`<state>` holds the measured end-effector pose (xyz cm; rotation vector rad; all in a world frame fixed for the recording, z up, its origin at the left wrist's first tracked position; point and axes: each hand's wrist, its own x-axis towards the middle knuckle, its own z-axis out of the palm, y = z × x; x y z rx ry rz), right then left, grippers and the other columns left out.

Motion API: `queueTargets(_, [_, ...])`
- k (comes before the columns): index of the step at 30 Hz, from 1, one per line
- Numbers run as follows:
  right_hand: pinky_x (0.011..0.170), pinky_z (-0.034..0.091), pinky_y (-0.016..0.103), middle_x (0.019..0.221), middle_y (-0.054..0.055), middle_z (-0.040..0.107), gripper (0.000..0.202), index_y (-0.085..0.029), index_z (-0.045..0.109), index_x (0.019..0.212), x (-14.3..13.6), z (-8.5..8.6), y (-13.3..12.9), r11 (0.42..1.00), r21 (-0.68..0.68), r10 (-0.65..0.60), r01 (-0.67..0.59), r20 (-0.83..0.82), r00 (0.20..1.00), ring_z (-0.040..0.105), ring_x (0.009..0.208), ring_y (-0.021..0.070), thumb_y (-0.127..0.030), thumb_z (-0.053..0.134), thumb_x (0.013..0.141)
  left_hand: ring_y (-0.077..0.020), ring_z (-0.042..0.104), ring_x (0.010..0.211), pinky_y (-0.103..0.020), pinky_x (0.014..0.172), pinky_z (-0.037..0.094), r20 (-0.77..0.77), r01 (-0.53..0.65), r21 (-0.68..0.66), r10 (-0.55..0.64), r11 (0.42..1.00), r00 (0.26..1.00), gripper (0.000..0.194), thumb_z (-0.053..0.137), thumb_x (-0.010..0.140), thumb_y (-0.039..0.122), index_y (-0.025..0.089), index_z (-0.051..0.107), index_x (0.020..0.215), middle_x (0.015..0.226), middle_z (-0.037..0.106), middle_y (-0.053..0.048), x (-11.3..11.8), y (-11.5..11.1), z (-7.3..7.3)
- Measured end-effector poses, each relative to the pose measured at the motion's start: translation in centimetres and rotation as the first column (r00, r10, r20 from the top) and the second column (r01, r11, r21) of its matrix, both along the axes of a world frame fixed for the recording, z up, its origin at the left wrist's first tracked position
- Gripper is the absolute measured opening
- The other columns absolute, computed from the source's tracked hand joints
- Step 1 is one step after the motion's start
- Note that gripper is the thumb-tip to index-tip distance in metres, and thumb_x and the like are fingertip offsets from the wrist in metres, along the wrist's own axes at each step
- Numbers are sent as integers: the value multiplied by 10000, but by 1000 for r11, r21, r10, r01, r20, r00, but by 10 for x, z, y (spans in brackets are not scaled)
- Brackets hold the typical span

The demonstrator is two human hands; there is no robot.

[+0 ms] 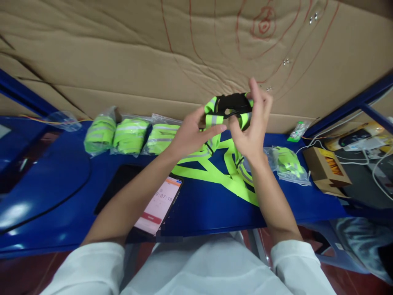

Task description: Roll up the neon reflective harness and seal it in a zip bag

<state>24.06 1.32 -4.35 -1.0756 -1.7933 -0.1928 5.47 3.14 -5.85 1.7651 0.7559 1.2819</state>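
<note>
A neon-yellow reflective strap harness (pixel 215 175) with grey stripes and black fittings is partly raised in front of me, its loose straps trailing onto the blue table. My left hand (pixel 196 130) grips its left side, thumb pointing right along the strap. On the other side my right hand (pixel 254 123) pinches the harness near a black buckle piece (pixel 233 104), with the index finger pointing up. The black piece spans between both hands. My fingers hide parts of the straps behind them.
Several bagged neon bundles (pixel 129 135) line the back left of the blue table (pixel 196 213). At right are another bagged bundle (pixel 288 162), an open cardboard box (pixel 327 172) and white cables. A phone (pixel 159 205) showing a timer lies beneath my left forearm. A cardboard wall (pixel 123 53) stands behind.
</note>
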Motion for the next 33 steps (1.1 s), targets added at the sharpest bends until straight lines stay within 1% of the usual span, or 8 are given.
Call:
queueTargets(5, [1198,488,442,1697,71,312,756,-359,147,1676,15,11,1,968,-187,159,-165,-47,986,458,1495,273,-542,479,1023,-244,761,1053,-389,978,619,219,-22,-177,61,984,974,366,779,886,466,176,737,1107,1110,798,-72,3,-1,2])
queueTargets(7, [1139,534,436,1673,70,381,759,-367,202,1674,20,11,5,925,-311,179,-218,-149,972,532,1434,261,-595,515,1021,-219,777,906,-369,877,643,223,-41,-212,89,976,971,318,708,941,484,176,742,1012,989,803,-67,2,-4,6])
queueTargets(13, [1052,592,437,1182,57,759,653,-233,740,1254,10,4,6,581,-576,340,-575,-471,814,707,1174,264,-776,549,947,-179,737,762,-317,760,628,192,-121,-204,161,972,968,460,612,975,623,195,727,849,836,766,-50,4,-9,7])
queueTargets(16, [1050,593,433,1101,29,780,565,-249,774,1158,-1,4,2,597,-522,314,-609,-546,777,730,1131,250,-742,628,922,-148,662,669,-293,701,580,137,-143,-166,166,976,977,487,577,988,642,210,705,803,719,686,-23,3,-9,6])
queueTargets(22, [838,654,400,939,55,788,651,-255,758,1194,-8,3,2,699,-452,195,-555,-626,755,776,959,240,-809,556,918,-124,571,582,-276,625,514,82,35,-256,-14,966,997,435,594,996,600,197,750,950,667,619,-1,0,-7,9])
queueTargets(27, [627,608,317,743,18,717,632,-253,765,1190,-3,2,3,753,-470,125,-461,-586,801,765,744,204,-792,555,932,-164,705,752,-317,759,588,135,212,-326,-177,921,975,425,651,968,589,209,771,1116,925,758,-57,-7,-3,5])
queueTargets(30, [728,636,339,828,28,748,591,-253,780,1147,-4,0,5,761,-430,163,-486,-599,784,770,820,195,-763,551,953,-194,752,897,-344,876,613,114,257,-300,-233,919,966,414,674,965,556,207,776,1164,1064,788,-74,-10,-1,6])
queueTargets(33, [935,631,396,982,29,789,481,-264,808,1064,-6,-4,8,745,-370,251,-555,-615,748,764,985,203,-694,625,950,-210,763,993,-352,992,598,72,115,-237,-100,965,992,417,644,982,562,184,800,1063,1017,798,-67,-12,0,8])
